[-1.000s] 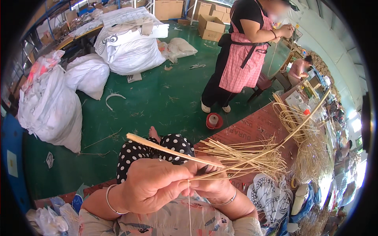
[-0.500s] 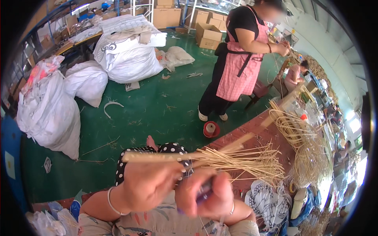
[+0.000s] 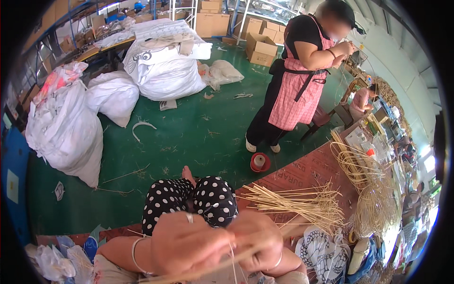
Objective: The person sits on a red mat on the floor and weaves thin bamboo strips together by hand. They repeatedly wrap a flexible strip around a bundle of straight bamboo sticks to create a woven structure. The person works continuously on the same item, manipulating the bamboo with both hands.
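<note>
My left hand (image 3: pixel 189 244) is closed in a pinch, its fingertips meeting those of my right hand (image 3: pixel 257 240) above my lap. A thin white thread (image 3: pixel 233 262) hangs down from where the fingertips meet. Pale cane strips (image 3: pixel 213 270), blurred by motion, run from below my left hand up toward my right hand, which is curled round them. Their far end passes beyond the right wrist over the board. Beside my right hand lies a loose pile of thin cane sticks (image 3: pixel 300 202) on the reddish-brown board (image 3: pixel 283 177).
Coiled cane (image 3: pixel 352 163) and butterfly-patterned pieces (image 3: pixel 324 253) lie to the right. A red bowl holding a spool (image 3: pixel 260 162) stands on the green floor, near a person in a pink apron (image 3: pixel 298 94). White sacks (image 3: pixel 68 132) stand at the left; clear plastic bags (image 3: pixel 47 267) lie at lower left.
The cane strips have swung from above my hands to below them. The dark object seen in my right hand no longer shows. The aproned person's hands are higher.
</note>
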The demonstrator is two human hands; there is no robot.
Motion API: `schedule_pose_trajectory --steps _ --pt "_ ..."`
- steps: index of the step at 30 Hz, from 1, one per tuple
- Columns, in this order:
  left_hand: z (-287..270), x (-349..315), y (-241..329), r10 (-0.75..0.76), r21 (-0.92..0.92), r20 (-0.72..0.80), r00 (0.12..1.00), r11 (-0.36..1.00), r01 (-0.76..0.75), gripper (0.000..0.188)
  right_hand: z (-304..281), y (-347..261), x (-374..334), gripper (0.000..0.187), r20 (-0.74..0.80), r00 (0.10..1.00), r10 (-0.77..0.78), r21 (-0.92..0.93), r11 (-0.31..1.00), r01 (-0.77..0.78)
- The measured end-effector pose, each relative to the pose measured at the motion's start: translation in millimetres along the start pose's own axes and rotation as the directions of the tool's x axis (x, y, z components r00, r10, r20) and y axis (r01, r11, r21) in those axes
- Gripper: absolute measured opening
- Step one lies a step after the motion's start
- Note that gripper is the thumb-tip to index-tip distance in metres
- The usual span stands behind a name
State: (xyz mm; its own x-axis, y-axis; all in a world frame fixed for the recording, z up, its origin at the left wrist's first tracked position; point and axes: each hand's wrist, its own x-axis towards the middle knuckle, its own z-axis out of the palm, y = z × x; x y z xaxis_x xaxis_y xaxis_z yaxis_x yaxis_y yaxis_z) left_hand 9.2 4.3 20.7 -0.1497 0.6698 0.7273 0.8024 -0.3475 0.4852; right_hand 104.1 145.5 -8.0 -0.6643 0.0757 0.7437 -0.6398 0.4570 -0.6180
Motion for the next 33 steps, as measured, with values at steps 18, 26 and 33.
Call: schedule_pose_trajectory --steps 18,26,33 --pt "2 2 -7 -0.053 0.085 -0.048 0.997 0.995 0.057 0.016 5 -15 -1 0.023 0.331 0.941 0.064 0.936 0.105 -0.337" --pt "-3 0 7 0.002 -0.074 0.002 1.000 0.997 -0.002 0.018 -21 -21 -6 0.022 0.166 0.976 -0.141 -0.010 0.989 0.144" --pt "5 -10 -9 -0.082 0.020 -0.001 0.997 0.996 0.082 0.013 2 8 -11 0.023 0.052 0.998 -0.024 -0.157 0.987 0.032"
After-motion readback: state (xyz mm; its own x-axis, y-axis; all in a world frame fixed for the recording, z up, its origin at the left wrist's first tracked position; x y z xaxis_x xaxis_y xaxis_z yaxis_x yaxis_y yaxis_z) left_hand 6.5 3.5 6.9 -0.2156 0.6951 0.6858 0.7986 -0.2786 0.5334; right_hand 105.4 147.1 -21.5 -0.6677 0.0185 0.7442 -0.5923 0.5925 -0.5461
